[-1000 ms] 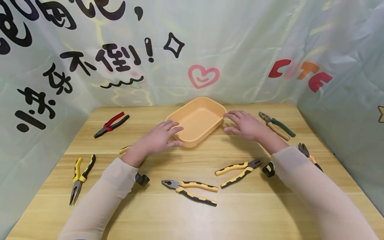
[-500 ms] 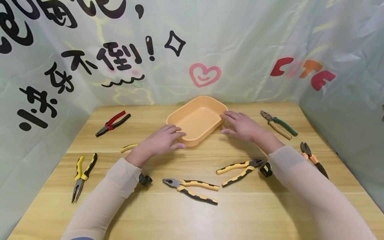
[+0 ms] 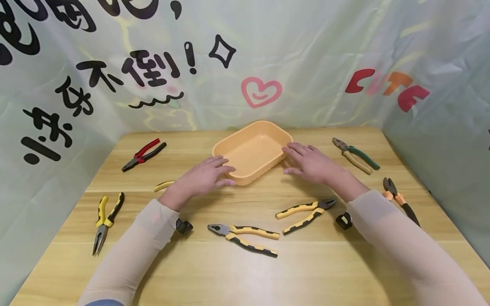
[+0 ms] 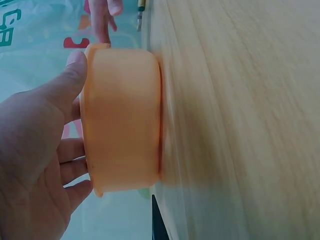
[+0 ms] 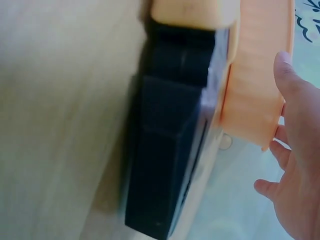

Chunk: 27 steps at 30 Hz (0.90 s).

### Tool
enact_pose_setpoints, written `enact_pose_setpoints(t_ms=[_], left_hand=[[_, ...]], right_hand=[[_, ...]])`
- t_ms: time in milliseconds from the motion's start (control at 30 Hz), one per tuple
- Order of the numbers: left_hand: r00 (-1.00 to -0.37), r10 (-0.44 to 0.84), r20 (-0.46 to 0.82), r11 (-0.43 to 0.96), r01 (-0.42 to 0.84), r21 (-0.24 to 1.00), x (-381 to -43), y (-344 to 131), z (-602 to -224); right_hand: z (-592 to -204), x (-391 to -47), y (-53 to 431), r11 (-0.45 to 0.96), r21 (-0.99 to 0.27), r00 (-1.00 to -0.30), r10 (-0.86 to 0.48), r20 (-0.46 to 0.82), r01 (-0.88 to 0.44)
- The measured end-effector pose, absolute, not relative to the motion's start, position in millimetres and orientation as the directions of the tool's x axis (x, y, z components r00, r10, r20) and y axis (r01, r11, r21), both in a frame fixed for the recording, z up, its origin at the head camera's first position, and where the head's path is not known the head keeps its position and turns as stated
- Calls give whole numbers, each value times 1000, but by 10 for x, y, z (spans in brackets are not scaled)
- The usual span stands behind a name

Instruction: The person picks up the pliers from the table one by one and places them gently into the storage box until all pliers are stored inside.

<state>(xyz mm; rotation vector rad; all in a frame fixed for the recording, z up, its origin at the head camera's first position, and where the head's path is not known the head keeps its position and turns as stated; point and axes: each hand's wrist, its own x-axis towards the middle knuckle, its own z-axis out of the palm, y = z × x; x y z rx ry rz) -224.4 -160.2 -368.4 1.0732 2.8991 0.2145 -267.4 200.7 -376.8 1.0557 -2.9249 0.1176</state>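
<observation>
A peach plastic tray (image 3: 250, 157) sits at an angle at the back middle of the table, with nothing in it. My left hand (image 3: 200, 176) is at its near-left corner, fingers loosely spread over the rim; the left wrist view shows the thumb (image 4: 75, 70) against the rim's near side. My right hand (image 3: 311, 163) is at the tray's right side, fingertips at the rim and thumb apart from the table. Neither hand visibly grips the tray. In the right wrist view, the dark jaws and yellow handle of blurred pliers (image 5: 172, 110) stand close before the camera.
Yellow-black pliers (image 3: 245, 240) and another such pair (image 3: 306, 214) lie in front. Long-nose pliers (image 3: 105, 223) and red-black pliers (image 3: 143, 155) lie left, with a yellow handle (image 3: 163, 185) partly behind my left wrist. Green-beige pliers (image 3: 356, 156) and orange-black pliers (image 3: 400, 202) lie right.
Both hands have shifted slightly inward against the tray, the right one now closer to its side. The tray stays almost in place. The head view has tilted a little.
</observation>
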Motion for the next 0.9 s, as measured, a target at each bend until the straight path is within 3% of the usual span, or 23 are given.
enact_pose_setpoints(t_ms=[900], left_hand=[[-799,600,-43,798,592,115,-2251,-1672,-3708]], right_hand=[[-3700,-2147,1978,695,26,-682,-712,165,-719]])
